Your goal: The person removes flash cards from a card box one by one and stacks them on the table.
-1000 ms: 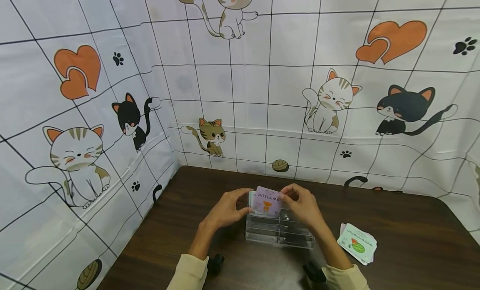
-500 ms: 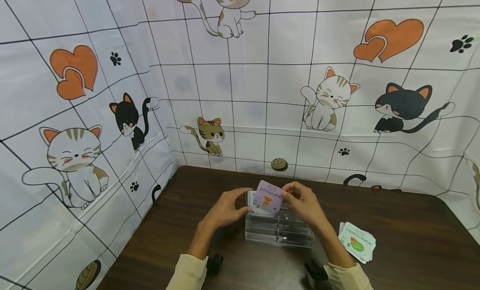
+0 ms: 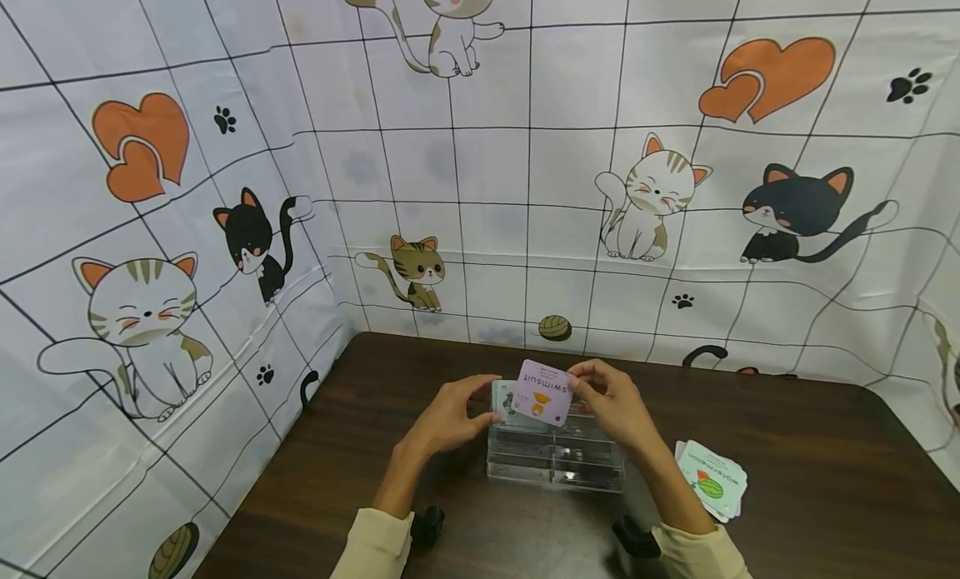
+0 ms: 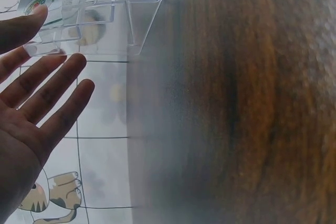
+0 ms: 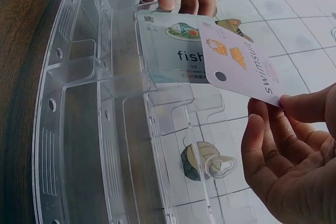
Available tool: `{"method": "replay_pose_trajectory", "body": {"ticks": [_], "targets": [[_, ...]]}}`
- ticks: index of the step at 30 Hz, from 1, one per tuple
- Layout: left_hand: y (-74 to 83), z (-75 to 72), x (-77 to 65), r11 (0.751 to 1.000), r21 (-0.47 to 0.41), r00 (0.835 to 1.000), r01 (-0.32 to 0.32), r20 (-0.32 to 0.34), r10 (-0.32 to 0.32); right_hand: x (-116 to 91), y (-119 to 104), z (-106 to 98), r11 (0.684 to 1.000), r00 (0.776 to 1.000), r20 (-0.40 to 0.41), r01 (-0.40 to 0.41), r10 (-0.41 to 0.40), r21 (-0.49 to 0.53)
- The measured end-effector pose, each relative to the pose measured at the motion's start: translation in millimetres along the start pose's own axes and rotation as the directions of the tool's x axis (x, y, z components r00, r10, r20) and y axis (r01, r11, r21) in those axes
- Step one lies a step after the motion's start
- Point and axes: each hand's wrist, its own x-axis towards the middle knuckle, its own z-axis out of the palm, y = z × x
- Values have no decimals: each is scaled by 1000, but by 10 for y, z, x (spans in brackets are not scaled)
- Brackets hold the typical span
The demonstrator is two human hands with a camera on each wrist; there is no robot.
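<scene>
Tilting over the far part of a clear plastic tiered rack, a purple round-cornered card marked "swimsuit" is pinched at one corner by the right hand in the head view; a stack of pale green cards is laid on the dark brown wooden table.

In the left wrist view, the left hand is seen with fingers spread, beside the rack.

In the right wrist view, a pale blue "fish" card is seen in the rack; whether it is touched by the left thumb cannot quite be told.

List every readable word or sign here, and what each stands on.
"swimsuit": purple card held by the right hand.
"fish": pale card in the clear rack.
"watermelon": top of the card pile.
Smaller print and the pale card's corner code: too small to read.
</scene>
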Motion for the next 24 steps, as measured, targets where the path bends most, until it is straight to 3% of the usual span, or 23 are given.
{"method": "replay_pose_trajectory", "body": {"ticks": [24], "targets": [[20, -3, -22, 1000, -19, 1000, -16, 2, 16, -179, 110, -215, 999, 999, -1, -53, 53, 11]]}}
